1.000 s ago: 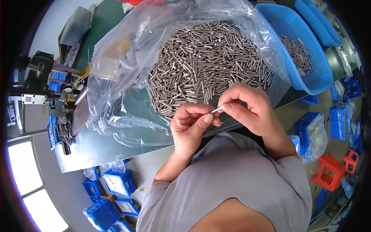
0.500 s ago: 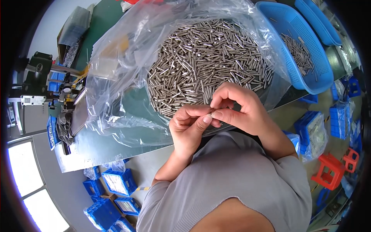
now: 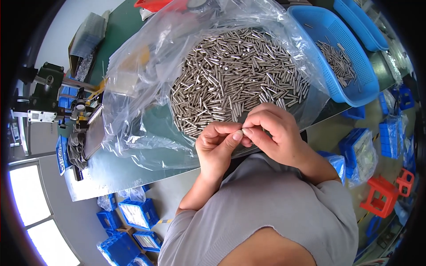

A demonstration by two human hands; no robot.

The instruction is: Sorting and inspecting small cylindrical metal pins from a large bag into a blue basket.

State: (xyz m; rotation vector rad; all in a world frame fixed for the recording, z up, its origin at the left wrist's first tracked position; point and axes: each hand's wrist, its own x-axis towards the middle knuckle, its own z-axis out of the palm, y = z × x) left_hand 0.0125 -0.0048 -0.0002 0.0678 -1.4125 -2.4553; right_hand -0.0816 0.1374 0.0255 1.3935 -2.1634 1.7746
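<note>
My left hand [image 3: 218, 144] and my right hand [image 3: 273, 133] meet fingertip to fingertip above the table's near edge. Both are closed in a pinch, thumbs against forefingers. Whatever sits between the fingertips is too small and too covered to make out. Just beyond them spreads a big heap of small metal pins [image 3: 235, 75], slim and silvery. The heap lies on a clear plastic bag [image 3: 146, 80] whose crumpled sides rise around it. To the right stands a blue perforated basket [image 3: 328, 88] with a smaller batch of the same pins [image 3: 337, 62] in it.
A second blue basket [image 3: 361, 24] is at the far right. On the left a dark metal fixture [image 3: 49, 88] stands at the green table's [image 3: 133, 177] end. Blue crates [image 3: 137, 213] are on the floor at lower left; a red stool [image 3: 379, 197] is at right.
My right hand's raised fingers have come down and closed toward the left fingertips. The whole view has shifted slightly; the heap and basket look unchanged.
</note>
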